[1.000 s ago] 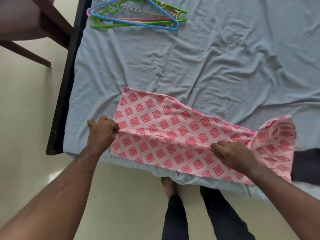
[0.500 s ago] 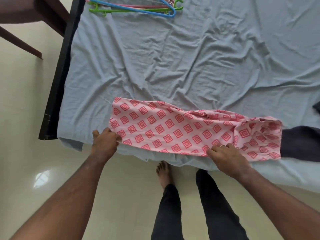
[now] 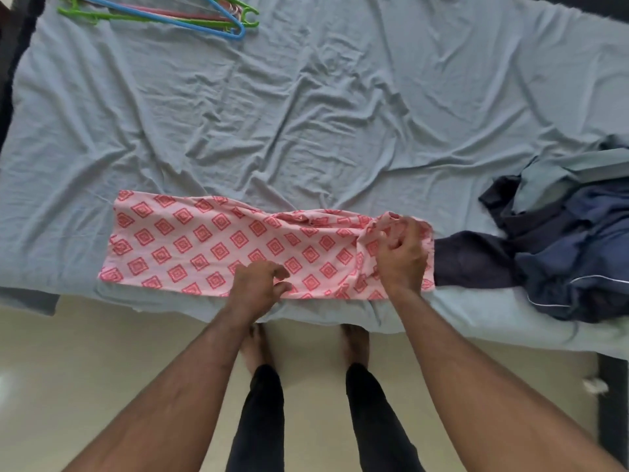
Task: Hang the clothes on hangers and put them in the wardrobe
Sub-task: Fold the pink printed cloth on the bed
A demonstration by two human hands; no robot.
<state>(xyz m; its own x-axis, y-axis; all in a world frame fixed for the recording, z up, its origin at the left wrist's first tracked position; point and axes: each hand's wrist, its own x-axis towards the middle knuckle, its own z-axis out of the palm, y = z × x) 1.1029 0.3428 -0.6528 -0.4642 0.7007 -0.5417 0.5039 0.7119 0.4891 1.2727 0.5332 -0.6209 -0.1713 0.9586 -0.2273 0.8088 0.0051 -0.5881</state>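
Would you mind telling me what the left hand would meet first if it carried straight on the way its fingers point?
Probably the right hand, which grips the bunched end of the pink diamond-patterned cloth. The left hand points rightward along that cloth, though their relative heights are unclear.

The hangers point(image 3: 163, 15) run off the top edge, so their hooks and count cannot be told. The dark clothes point(image 3: 558, 253) beside the pink cloth point(image 3: 218, 243) are cut by the right edge; how many garments lie there is unclear. The right hand point(image 3: 401, 257) covers the cloth's bunched right end, and its fingertips sink into the folds. The left hand point(image 3: 258, 284) hides part of the cloth's near edge; whether its curled fingers pinch fabric cannot be told. The bed's point(image 3: 340, 107) far side is out of view.
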